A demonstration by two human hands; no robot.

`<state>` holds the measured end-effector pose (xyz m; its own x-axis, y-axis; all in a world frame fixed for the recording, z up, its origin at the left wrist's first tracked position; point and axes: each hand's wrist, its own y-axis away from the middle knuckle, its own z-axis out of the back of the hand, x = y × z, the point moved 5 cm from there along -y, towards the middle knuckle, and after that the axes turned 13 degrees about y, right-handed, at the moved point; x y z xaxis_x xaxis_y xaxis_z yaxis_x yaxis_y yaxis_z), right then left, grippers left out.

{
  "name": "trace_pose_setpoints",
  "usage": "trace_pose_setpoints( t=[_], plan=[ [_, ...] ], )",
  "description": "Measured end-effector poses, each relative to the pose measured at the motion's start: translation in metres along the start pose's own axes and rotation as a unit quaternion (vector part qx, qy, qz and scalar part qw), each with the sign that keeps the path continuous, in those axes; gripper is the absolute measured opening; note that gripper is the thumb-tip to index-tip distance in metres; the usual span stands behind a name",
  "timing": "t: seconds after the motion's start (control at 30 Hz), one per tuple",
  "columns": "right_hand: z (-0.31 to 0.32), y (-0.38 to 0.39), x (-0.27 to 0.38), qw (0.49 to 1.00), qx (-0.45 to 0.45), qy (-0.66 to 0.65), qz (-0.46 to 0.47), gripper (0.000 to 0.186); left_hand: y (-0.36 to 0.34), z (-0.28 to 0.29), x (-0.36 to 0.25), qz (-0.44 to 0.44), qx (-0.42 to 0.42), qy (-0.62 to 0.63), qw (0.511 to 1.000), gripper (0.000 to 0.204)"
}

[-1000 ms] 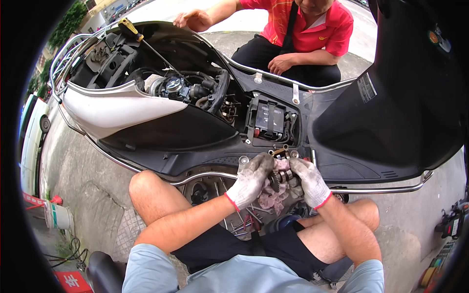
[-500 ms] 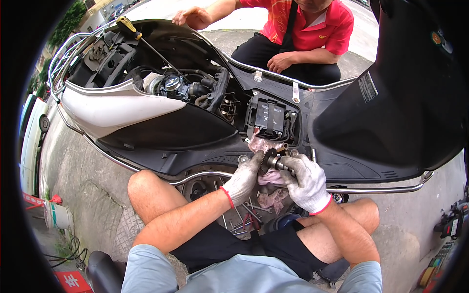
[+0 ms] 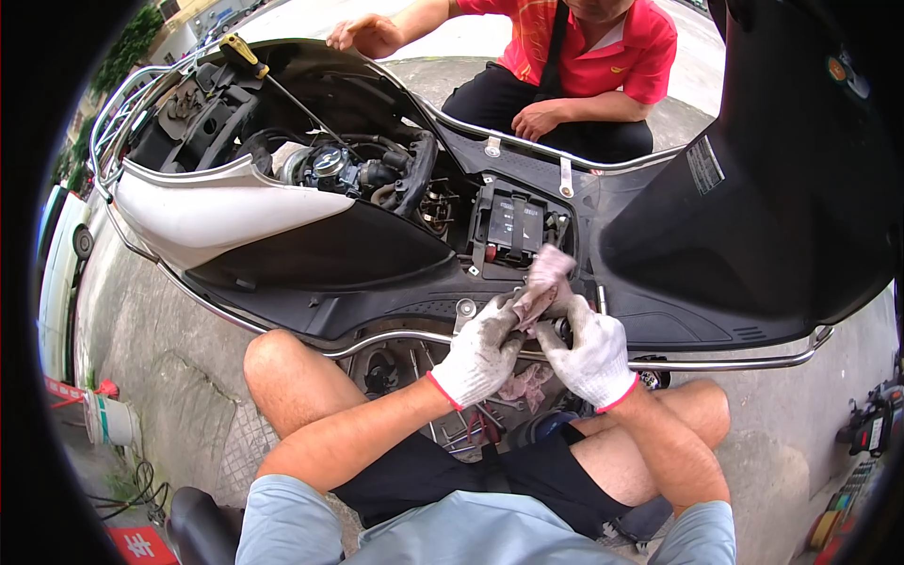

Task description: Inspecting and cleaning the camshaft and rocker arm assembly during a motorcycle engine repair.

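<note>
Both my hands wear white knitted gloves with dirty fingertips and work close together at the scooter's near edge. My left hand point(image 3: 478, 350) is closed on a pinkish rag point(image 3: 548, 273), whose loose end stands up above my fingers. Closed around a camshaft point(image 3: 563, 330) is my right hand point(image 3: 591, 356); only a dark metal bit of the shaft shows, and its toothed gear is hidden by rag and fingers. Beyond them lies the scooter's floorboard point(image 3: 659, 315), with a black battery point(image 3: 516, 224) in its open bay.
The scooter's engine bay point(image 3: 330, 160) is uncovered, a yellow-handled screwdriver point(image 3: 243, 56) leaning across it. A person point(image 3: 603, 56) in a red shirt squats on the far side, one hand on the body rim. Several tools and another rag point(image 3: 527, 384) lie below my hands. A chrome rail point(image 3: 734, 365) edges the scooter.
The rag has been lifted and folded over the camshaft, covering the gear that showed before. My left hand has shifted slightly lower and now grips the rag; my right hand stays nearly in place.
</note>
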<state>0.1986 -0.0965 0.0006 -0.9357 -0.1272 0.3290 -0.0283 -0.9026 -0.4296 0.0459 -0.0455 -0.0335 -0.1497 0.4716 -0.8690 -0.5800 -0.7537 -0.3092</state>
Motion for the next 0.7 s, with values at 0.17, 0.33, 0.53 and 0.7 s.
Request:
trace_pose_setpoints(
  t=[0.17, 0.33, 0.53, 0.7],
  plan=[
    [0.009, -0.003, 0.010, 0.998, -0.011, -0.041, 0.043, 0.020, 0.000, 0.001, 0.009, 0.040, 0.008, 0.012, 0.999, 0.029],
    [0.011, -0.004, 0.018, 0.993, -0.016, -0.053, 0.102, 0.022, -0.016, 0.015, 0.018, 0.149, -0.052, 0.084, 0.984, 0.020],
    [0.017, -0.007, 0.013, 0.994, -0.032, -0.043, 0.091, 0.021, -0.016, 0.020, 0.056, 0.231, -0.057, 0.182, 0.954, 0.034],
    [0.021, -0.007, 0.009, 0.996, -0.007, -0.036, 0.079, 0.022, -0.010, 0.006, 0.053, 0.359, -0.033, 0.395, 0.845, 0.034]
  ],
)
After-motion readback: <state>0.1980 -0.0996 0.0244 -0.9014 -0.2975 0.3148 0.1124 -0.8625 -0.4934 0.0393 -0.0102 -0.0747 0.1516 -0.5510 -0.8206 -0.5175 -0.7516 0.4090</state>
